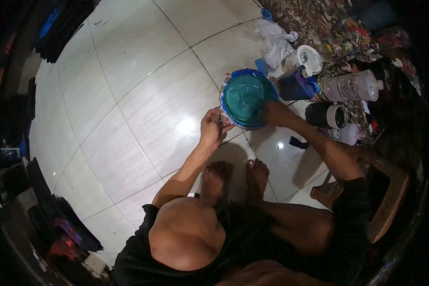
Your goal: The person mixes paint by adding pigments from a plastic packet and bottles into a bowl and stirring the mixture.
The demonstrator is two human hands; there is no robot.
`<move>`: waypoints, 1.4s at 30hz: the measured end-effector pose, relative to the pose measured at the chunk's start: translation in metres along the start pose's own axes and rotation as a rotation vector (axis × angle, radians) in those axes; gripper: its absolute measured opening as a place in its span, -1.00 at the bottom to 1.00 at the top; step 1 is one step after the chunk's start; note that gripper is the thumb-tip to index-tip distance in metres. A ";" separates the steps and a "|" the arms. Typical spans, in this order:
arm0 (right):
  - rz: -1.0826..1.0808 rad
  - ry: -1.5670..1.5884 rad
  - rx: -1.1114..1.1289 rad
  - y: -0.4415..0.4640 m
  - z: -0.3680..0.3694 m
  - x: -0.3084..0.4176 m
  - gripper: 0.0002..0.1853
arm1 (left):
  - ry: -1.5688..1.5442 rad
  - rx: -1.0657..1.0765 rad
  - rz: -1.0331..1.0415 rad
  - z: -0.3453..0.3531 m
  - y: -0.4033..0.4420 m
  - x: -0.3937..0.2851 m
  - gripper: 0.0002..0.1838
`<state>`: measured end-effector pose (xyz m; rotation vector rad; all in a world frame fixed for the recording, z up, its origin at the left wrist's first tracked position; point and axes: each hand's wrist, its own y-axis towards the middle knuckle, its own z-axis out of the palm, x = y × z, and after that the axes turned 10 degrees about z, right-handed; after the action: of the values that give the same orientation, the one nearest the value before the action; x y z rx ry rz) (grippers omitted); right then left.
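A round tub of thick teal paint (243, 97), its rim crusted with blue, stands on the tiled floor in front of my feet. My left hand (213, 127) grips the tub's near left rim between thumb and fingers. Over the right side of the tub, my right hand (274, 114) is closed, somewhat blurred and in shadow. Whatever it holds is hidden from view. Swirl marks show on the paint's surface.
Right of the tub are a dark blue-stained container (294, 86), a white tub (302, 60), a plastic bottle (350, 86) and a black jar (325, 116). A white rag (274, 45) lies behind. A wooden stool (388, 190) stands at the right.
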<state>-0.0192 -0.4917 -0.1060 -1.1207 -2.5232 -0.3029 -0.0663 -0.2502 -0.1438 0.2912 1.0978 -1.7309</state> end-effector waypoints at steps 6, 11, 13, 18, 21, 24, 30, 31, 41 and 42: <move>0.430 -0.334 0.311 0.027 -0.024 0.044 -0.87 | 0.055 -0.014 0.045 0.007 0.002 -0.004 -0.82; 0.471 -0.336 0.038 0.026 -0.024 0.008 -0.91 | 0.045 -0.003 0.059 0.011 -0.002 -0.007 -0.83; 0.357 -0.316 0.037 0.022 -0.023 0.026 -0.91 | 0.055 -0.026 0.049 0.014 -0.004 -0.006 -0.84; 0.356 -0.357 -0.018 0.015 -0.024 -0.018 -0.87 | 0.048 -0.025 0.063 0.016 -0.004 -0.009 -0.86; 0.382 -0.404 0.065 0.028 -0.014 0.024 -0.85 | 0.036 -0.032 0.093 0.006 0.006 -0.005 -0.85; 0.394 -0.372 0.190 0.011 -0.027 0.056 -0.84 | 0.144 -0.041 0.110 -0.005 0.016 -0.018 -0.85; 0.880 -0.311 -0.008 -0.138 -0.081 0.044 -0.76 | 0.424 -0.008 0.165 -0.036 0.055 -0.050 -0.80; 1.101 -0.230 0.059 -0.172 -0.080 0.043 -0.71 | 0.419 -0.025 0.152 -0.033 0.057 -0.057 -0.79; 1.190 0.036 -0.441 -0.244 0.081 0.014 -0.56 | 0.365 0.055 0.099 -0.037 0.129 -0.086 -0.81; 1.246 0.108 -0.311 -0.240 0.083 0.010 -0.57 | 0.376 0.048 0.111 -0.037 0.137 -0.081 -0.81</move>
<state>-0.2248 -0.6165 -0.1890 -2.4019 -1.2877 -0.3647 0.0752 -0.1790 -0.1857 0.7172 1.2809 -1.6428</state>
